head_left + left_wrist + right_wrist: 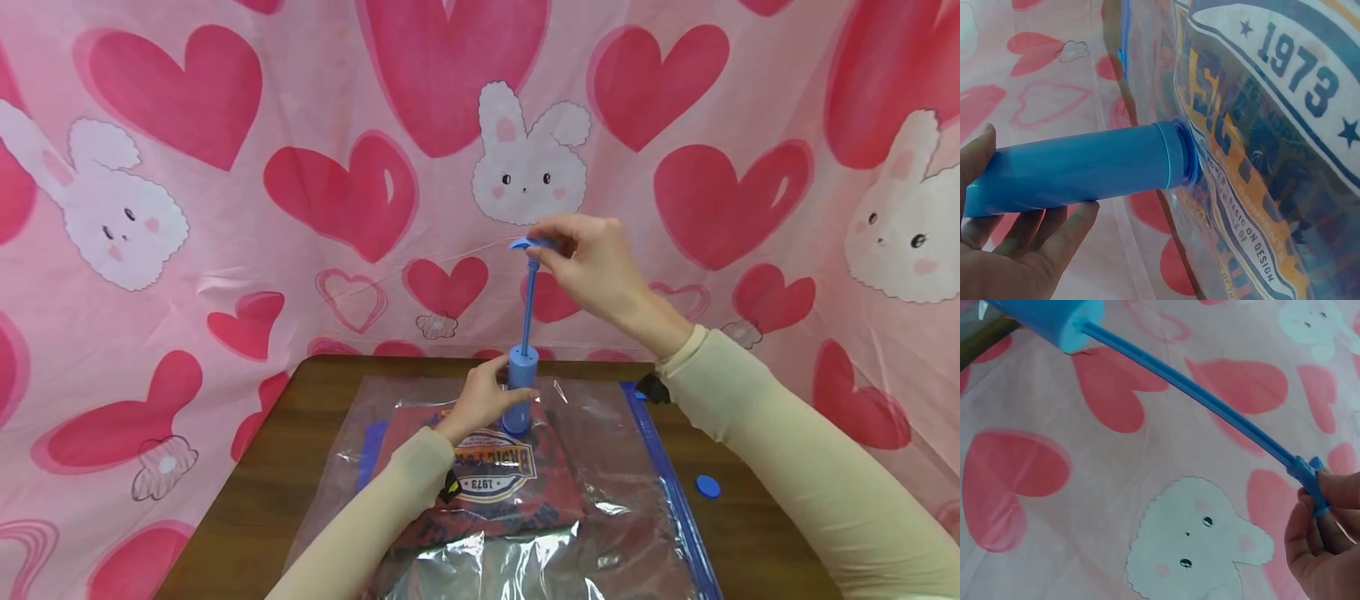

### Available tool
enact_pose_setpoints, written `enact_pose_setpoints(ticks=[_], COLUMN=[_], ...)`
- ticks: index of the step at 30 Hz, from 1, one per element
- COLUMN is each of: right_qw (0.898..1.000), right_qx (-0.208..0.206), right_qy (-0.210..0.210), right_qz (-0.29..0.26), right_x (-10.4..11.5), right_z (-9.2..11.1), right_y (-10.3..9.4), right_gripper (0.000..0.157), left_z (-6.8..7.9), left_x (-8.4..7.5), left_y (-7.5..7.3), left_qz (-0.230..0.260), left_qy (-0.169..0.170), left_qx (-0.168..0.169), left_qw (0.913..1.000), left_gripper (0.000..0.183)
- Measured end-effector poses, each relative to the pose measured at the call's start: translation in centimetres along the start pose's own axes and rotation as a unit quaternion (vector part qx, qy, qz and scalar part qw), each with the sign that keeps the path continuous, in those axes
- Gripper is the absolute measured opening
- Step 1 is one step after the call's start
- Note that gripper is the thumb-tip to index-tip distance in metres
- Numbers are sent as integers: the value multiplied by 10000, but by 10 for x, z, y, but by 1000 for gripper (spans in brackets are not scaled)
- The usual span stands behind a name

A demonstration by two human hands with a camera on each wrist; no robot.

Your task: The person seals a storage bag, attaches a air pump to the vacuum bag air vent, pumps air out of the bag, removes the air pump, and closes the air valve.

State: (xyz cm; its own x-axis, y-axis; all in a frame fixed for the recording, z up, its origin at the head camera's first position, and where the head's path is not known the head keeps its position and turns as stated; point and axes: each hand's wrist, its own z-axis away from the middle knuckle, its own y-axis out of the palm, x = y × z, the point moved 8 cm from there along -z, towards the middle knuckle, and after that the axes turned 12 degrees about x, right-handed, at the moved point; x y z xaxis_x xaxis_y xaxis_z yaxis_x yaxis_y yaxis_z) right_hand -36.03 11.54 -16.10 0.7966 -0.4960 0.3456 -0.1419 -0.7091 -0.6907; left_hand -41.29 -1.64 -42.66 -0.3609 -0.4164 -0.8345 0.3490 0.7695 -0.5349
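Note:
A blue hand pump [522, 375] stands upright on a clear plastic storage bag [600, 467], its foot on the bag's valve. Inside the bag lies a folded dark red garment [480, 500] with a "1973" print. My left hand [483, 398] grips the pump barrel, fingers on one side and thumb on the other; the left wrist view shows the barrel [1085, 165] meeting the blue valve ring [1190, 153]. Above, my right hand [588, 258] pinches the pump's handle [1310, 481]. The thin rod [1191, 390] is drawn far out of the barrel.
A blue zip strip [671, 492] runs along the bag's right edge. To its right a round blue cap [707, 487] lies on the dark wooden table [255, 492]. Behind the table hangs a pink cloth [450, 208] with hearts and rabbits.

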Motion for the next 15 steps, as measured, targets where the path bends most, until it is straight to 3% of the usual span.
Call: enact_pose_setpoints(ticks=[8, 15], right_qw=[9994, 9990], right_qx=[-357, -408], right_qy=[-5, -176], right_qz=[-6, 21], right_x=[-4, 0], right_z=[9, 7], right_y=[5, 5], right_gripper=[15, 13], left_z=[2, 1], left_x=[2, 0], left_y=[3, 0], left_qz=[111, 69], left_qy=[-54, 1], left_qx=[64, -30], left_qw=[9999, 10000], left_gripper=[60, 55])
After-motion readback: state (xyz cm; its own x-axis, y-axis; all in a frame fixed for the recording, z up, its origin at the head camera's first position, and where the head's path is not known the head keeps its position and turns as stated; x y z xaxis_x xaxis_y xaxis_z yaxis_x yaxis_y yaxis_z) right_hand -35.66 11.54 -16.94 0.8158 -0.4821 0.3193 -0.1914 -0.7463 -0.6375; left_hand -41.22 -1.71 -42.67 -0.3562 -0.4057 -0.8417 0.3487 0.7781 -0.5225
